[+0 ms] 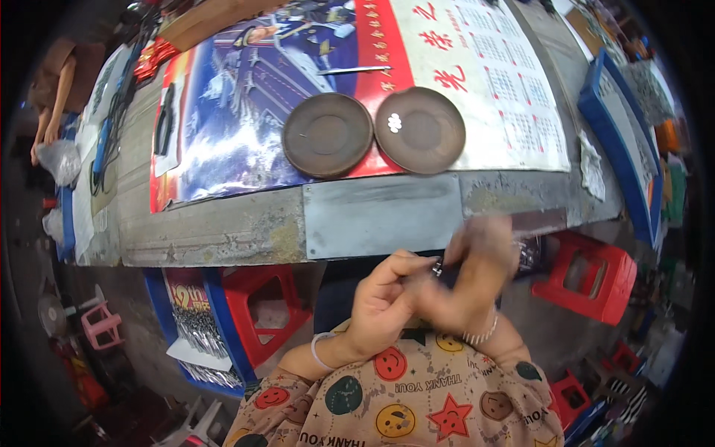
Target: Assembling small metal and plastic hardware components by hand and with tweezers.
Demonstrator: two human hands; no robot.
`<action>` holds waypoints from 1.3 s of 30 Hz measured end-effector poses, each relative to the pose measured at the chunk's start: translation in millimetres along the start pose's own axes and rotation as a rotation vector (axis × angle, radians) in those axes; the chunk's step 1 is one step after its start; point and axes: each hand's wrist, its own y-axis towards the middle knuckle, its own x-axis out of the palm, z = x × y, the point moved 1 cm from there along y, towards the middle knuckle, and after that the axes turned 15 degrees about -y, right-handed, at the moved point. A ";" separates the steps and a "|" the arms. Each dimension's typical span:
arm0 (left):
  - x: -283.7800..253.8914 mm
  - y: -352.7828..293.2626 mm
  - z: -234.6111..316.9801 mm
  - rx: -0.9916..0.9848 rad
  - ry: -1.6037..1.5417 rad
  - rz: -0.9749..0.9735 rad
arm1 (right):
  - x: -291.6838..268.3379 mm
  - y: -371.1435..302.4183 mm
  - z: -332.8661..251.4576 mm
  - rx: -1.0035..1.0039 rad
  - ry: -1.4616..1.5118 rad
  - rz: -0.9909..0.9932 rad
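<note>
Below the table's front edge my two hands meet over my lap. My left hand (383,302) is closed, with thumb and forefinger pinched on a small dark metallic piece (437,268); its kind is too small to tell. Against that piece moves my right hand (473,276), so smeared by motion that its fingers cannot be read. Ahead of them stand two round brown dishes side by side. A thin sliver lies in the left dish (328,153), and the right dish (436,141) holds several small white pieces (395,123).
A poster (253,141) covers much of the table, with silver tweezers (354,70) and black pliers (164,123) on it. At right lies a blue tray (596,93). Red stools (592,276) and a blue bin of metallic parts (231,298) stand below. Another person's arms (56,112) show far left.
</note>
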 end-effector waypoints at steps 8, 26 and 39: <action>-6.1 -5.6 3.3 -0.120 -0.402 0.041 | 21.0 4.1 34.5 0.643 0.542 0.083; -30.8 3.1 65.5 0.066 0.514 -0.004 | 4.0 -3.1 37.8 0.191 0.479 -0.046; -32.2 94.2 99.4 0.086 1.699 -0.444 | 13.0 -17.8 36.5 0.017 0.407 -0.041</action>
